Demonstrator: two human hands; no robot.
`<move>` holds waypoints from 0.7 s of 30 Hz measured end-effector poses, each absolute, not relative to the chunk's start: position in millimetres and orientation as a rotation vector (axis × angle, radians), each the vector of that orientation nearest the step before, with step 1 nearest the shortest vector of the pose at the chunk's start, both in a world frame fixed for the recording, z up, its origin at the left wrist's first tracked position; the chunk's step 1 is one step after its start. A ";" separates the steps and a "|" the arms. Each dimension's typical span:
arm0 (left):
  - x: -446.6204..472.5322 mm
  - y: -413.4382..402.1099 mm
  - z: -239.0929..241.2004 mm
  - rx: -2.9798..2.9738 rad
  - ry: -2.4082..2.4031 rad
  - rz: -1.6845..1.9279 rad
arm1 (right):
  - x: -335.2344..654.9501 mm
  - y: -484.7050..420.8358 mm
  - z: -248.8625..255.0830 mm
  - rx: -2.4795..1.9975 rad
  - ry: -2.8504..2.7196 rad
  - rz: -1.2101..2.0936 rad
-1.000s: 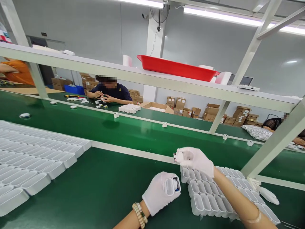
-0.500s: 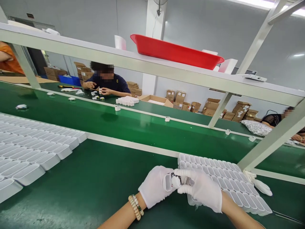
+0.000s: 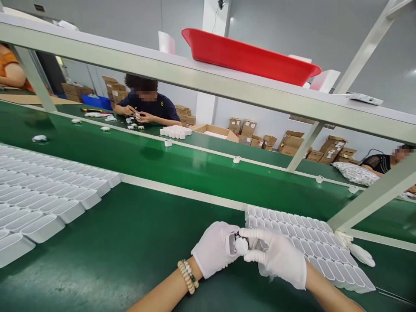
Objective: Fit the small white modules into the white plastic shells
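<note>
- Small white, dark-edged part (image 3: 241, 246) is pinched between the fingers of the white-gloved right hand (image 3: 279, 258).
- Just left, a white rounded cup (image 3: 232, 244) is gripped by the white-gloved left hand (image 3: 212, 249).

held cup (image 3: 232, 244): partly hidden by white piece (image 3: 241, 246); left-side containers (image 3: 48, 230): edge-cut

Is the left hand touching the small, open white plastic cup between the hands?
Touching: the head view shows the white-gloved left hand directly against the white plastic cup.
</note>
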State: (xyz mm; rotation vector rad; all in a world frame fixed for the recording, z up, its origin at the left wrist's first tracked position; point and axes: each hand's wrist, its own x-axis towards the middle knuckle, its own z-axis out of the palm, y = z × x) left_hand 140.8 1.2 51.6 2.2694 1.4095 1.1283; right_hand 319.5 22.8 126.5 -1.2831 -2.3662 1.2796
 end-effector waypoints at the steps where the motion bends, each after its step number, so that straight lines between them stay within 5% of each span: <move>1: 140.9 1.2 51.6 2.269 1.414 1.127 | 318.8 22.4 126.7 -1.280 -2.359 1.282; 21: 141.0 1.0 50.5 2.299 1.465 1.114 | 320.2 19.3 121.3 -1.343 -2.318 1.390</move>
